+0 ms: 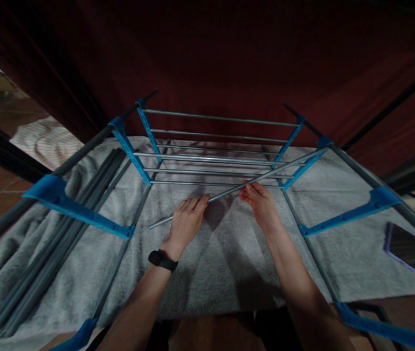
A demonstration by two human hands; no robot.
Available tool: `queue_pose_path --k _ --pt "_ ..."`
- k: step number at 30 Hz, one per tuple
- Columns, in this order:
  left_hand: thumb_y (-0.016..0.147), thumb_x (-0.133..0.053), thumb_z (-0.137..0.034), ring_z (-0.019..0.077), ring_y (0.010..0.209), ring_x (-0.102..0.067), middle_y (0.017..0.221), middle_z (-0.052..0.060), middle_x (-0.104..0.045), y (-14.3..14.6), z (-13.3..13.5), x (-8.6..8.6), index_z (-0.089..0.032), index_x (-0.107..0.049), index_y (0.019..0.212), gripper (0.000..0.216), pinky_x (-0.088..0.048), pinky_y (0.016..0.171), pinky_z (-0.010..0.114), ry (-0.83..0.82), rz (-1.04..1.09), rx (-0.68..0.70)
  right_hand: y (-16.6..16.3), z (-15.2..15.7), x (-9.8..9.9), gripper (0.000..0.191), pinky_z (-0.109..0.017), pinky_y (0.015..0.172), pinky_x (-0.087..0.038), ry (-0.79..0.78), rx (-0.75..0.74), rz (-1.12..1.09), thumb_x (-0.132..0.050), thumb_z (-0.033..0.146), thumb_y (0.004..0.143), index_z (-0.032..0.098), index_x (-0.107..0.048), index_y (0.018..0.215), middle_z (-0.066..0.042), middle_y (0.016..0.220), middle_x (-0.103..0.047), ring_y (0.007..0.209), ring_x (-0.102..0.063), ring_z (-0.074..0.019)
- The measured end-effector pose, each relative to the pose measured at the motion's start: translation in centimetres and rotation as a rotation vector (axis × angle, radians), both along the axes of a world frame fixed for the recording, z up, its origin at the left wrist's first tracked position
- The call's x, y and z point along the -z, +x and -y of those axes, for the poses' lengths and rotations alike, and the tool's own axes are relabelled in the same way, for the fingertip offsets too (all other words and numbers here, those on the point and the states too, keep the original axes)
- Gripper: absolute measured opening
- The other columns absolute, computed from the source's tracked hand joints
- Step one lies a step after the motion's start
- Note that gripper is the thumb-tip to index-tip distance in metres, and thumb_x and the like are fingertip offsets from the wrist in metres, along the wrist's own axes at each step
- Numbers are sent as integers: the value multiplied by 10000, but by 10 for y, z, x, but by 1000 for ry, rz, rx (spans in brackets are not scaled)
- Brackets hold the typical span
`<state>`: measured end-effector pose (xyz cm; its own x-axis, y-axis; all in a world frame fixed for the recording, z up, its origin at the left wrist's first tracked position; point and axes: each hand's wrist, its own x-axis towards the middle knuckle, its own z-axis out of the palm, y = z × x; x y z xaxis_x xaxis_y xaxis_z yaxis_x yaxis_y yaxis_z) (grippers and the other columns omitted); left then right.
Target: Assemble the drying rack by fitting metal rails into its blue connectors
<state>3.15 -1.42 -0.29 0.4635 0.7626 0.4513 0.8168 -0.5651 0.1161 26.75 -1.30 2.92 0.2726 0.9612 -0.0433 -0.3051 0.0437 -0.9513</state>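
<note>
A thin grey metal rod (284,168) runs diagonally from lower left to upper right over a half-built rack frame. My left hand (185,222), with a black watch on its wrist, pinches the rod near its lower end. My right hand (260,202) grips the same rod further up. The rod's far end meets a blue plastic bracket (304,170) on the rack's right side. Several grey rods (218,157) sit fixed between the far blue brackets. The rack's grey side poles (83,151) carry more blue brackets (75,207).
A grey towel (214,263) covers the surface under the rack. A bundle of loose grey poles (46,258) lies on it at the left. A phone in a purple case (403,246) lies at the right. Dark red fabric hangs behind. Tiled floor shows at left.
</note>
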Motion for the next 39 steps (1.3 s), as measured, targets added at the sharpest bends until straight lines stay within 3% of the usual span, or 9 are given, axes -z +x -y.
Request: queue_pose_path --k 39 --pt "1031 -433 -259 218 803 -675 966 63 -744 -1 -3 -2 -235 -602 1289 309 -491 776 355 71 29 -9 -3 -1 -3 389 -305 715 -538 -9 2 -67 -870 511 612 242 -769 874 -7 788 -725 710 -640 -147"
